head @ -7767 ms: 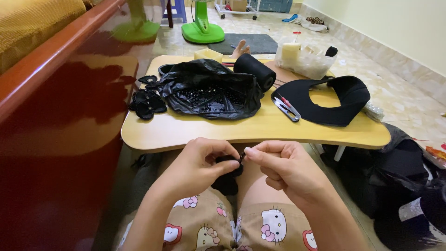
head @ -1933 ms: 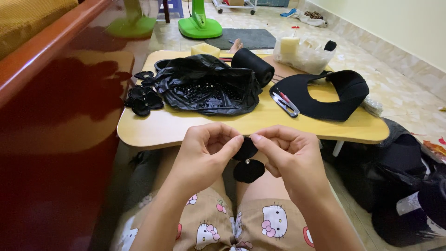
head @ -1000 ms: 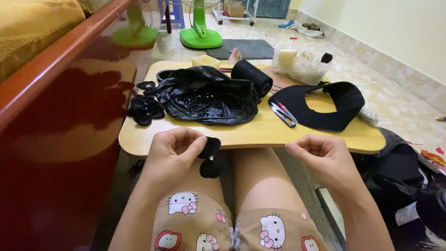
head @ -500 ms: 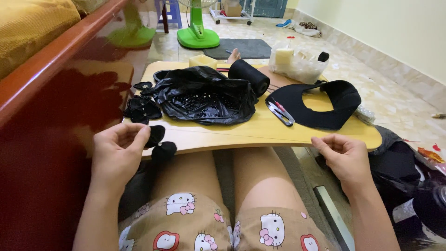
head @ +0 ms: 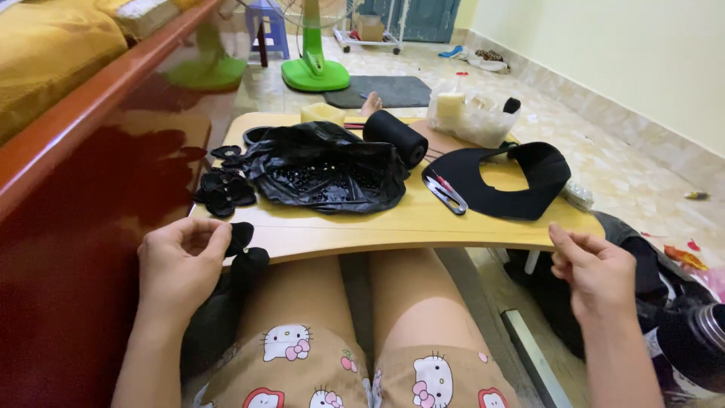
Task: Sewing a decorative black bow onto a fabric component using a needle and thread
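A small black fabric piece (head: 242, 240) is pinched in the left hand (head: 181, 264) at the counter (head: 393, 223) edge; the right hand (head: 596, 268) is curled shut, seemingly on nothing (thread cannot be told). The piece could be dropped beside the thigh. Beyond, a black plastic bag (head: 325, 166), scissors (head: 445, 193) and visor (head: 498, 181) crowd the surface.

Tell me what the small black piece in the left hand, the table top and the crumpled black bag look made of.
Black piece, pinched by the left hand: matte and soft, probably fabric or felt. Table top: pale, smooth, faint grain, likely laminated wood board. Bag: glossy, wrinkled, thin plastic film by its sharp highlights.
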